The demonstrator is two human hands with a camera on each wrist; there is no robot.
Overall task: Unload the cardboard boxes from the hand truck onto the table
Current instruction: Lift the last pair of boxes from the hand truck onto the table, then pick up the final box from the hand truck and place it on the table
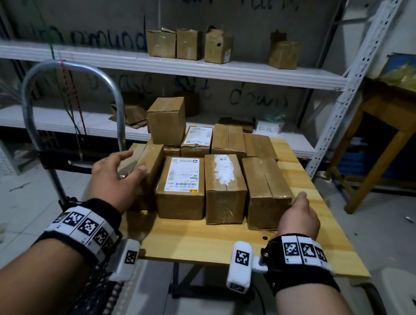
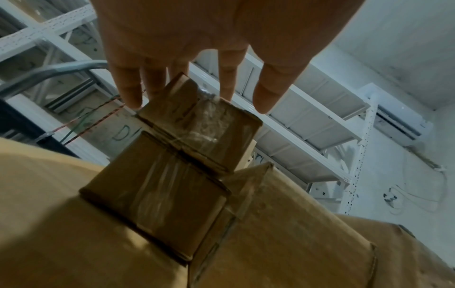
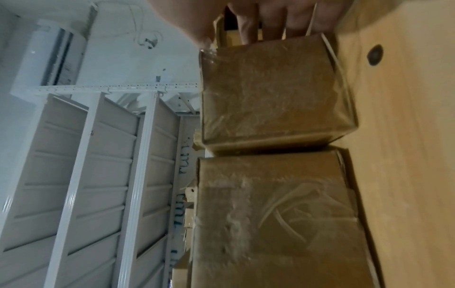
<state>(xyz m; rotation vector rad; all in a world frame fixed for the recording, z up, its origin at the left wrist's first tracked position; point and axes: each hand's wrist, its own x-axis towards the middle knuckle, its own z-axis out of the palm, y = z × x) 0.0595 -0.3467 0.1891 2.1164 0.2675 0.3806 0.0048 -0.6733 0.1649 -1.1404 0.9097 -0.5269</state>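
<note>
Several taped cardboard boxes stand packed together on the wooden table point(image 1: 220, 244). My left hand point(image 1: 135, 161) lies open over the leftmost front box point(image 1: 150, 163), with the thumb on its top and the fingers spread; in the left wrist view the left hand point(image 2: 197, 105) shows straight, parted fingers above that box point(image 2: 74, 233). My right hand point(image 1: 299, 208) presses flat against the right side of the rightmost front box point(image 1: 266, 191). The right wrist view shows its fingers point(image 3: 270, 25) lying along that box point(image 3: 270, 93). The hand truck's metal handle point(image 1: 32, 88) rises at the left.
White metal shelving point(image 1: 183, 67) with more boxes runs behind the table. A red cord point(image 1: 71, 93) hangs by the handle. A second wooden table point(image 1: 389, 116) stands at the right and a white stool point(image 1: 404, 299) at the lower right.
</note>
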